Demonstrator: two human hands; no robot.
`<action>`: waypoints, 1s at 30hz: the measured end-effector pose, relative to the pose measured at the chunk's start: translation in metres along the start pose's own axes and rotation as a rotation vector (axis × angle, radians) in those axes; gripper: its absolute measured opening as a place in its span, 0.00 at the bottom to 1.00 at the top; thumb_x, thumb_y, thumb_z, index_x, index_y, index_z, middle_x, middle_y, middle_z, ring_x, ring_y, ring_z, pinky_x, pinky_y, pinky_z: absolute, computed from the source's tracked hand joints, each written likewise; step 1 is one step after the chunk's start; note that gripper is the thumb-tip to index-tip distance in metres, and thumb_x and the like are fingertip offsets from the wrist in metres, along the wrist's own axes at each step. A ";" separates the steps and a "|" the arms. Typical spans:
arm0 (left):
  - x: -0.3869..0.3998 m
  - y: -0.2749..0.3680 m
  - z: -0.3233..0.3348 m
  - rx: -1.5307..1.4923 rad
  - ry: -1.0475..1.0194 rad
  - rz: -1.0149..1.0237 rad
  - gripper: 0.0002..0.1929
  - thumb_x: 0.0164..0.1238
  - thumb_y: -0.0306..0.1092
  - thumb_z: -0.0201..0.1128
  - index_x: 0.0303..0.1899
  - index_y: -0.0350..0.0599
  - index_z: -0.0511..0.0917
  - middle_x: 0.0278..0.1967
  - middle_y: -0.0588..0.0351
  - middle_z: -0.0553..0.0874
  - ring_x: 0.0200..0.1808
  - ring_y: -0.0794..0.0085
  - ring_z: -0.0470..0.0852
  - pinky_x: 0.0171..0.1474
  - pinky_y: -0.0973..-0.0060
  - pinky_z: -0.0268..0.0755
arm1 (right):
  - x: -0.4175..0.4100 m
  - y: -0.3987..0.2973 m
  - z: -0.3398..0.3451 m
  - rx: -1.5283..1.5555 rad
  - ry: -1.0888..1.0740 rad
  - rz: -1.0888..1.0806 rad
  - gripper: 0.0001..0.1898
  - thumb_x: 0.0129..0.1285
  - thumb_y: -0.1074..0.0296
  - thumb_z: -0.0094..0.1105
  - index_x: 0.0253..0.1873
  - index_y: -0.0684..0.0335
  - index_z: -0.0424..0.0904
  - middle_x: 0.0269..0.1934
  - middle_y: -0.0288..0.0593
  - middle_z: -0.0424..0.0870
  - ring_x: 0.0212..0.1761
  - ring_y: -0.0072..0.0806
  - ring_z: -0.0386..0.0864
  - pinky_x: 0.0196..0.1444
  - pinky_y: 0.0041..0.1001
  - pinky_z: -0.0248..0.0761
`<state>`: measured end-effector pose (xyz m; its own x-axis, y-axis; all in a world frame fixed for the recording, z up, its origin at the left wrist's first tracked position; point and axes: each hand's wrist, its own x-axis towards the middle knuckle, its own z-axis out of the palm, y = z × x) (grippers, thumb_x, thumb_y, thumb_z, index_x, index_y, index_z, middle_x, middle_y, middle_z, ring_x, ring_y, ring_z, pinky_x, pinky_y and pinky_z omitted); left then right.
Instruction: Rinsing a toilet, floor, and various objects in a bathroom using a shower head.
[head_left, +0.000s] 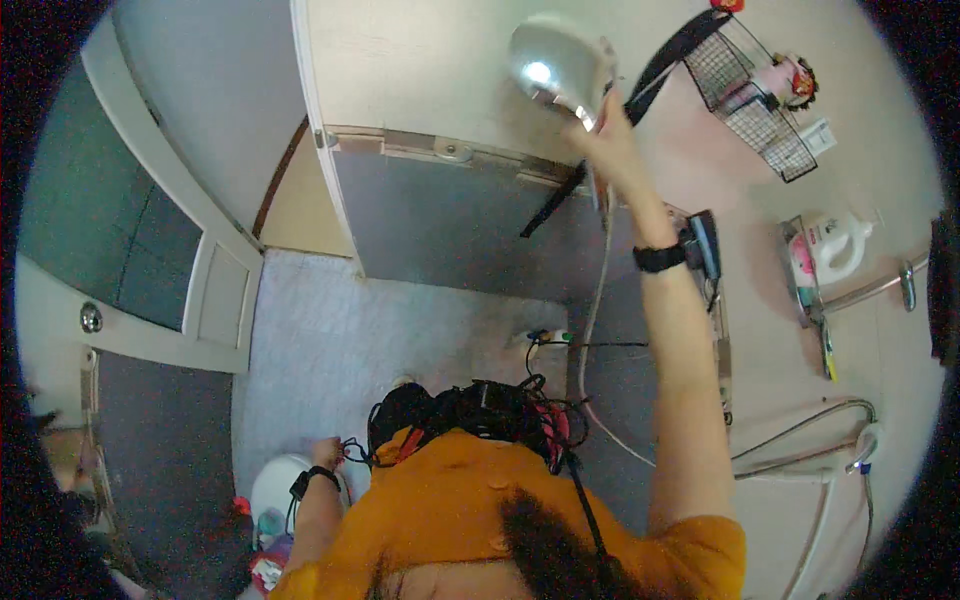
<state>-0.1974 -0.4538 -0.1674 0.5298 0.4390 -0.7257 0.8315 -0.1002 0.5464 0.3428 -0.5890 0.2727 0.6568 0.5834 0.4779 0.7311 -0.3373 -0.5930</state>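
My right hand (611, 146) is raised at the upper middle, its fingers closed on the edge of a shiny silver rounded object (555, 64), whose exact kind I cannot tell. A pale hose or cord (592, 322) hangs below this hand and runs down past my forearm. Behind the hand, a long dark strip (555, 199) slants across the wall. Low at my left side is my left hand (328, 452), beside a white rounded container (281, 487). Its fingers are small and partly unclear near a thin black cord (356, 450).
An open door (221, 300) stands at left. Wire baskets (769, 139), a white jug (844, 244) on a holder, and a metal shower hose (802, 427) are on the right wall. A dark device (705, 244) is near my right wrist. Black cables bunch at my waist.
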 end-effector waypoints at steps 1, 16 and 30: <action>0.010 -0.015 0.007 -0.283 0.026 -0.102 0.07 0.58 0.31 0.50 0.25 0.40 0.73 0.19 0.53 0.78 0.14 0.72 0.74 0.11 0.75 0.59 | 0.016 -0.003 -0.002 -0.023 0.092 -0.073 0.34 0.48 0.69 0.58 0.60 0.67 0.53 0.47 0.44 0.70 0.44 0.29 0.70 0.47 0.25 0.65; 0.074 -0.090 0.041 -0.663 0.117 -0.376 0.10 0.60 0.35 0.50 0.25 0.42 0.75 0.21 0.56 0.79 0.17 0.73 0.76 0.15 0.76 0.63 | 0.063 -0.059 -0.001 0.097 0.012 -0.045 0.25 0.50 0.68 0.59 0.53 0.62 0.60 0.33 0.38 0.72 0.29 0.22 0.69 0.34 0.22 0.64; 0.034 -0.059 0.006 -0.509 -0.011 -0.337 0.10 0.63 0.37 0.47 0.38 0.44 0.73 0.31 0.58 0.80 0.24 0.72 0.80 0.18 0.76 0.64 | 0.075 -0.130 0.055 0.332 -0.002 -0.185 0.33 0.47 0.75 0.54 0.61 0.64 0.53 0.44 0.43 0.70 0.38 0.26 0.69 0.39 0.22 0.66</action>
<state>-0.2279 -0.4381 -0.2267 0.2549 0.3629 -0.8963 0.7707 0.4836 0.4149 0.2866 -0.4614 0.3500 0.5183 0.6133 0.5959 0.7375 0.0321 -0.6745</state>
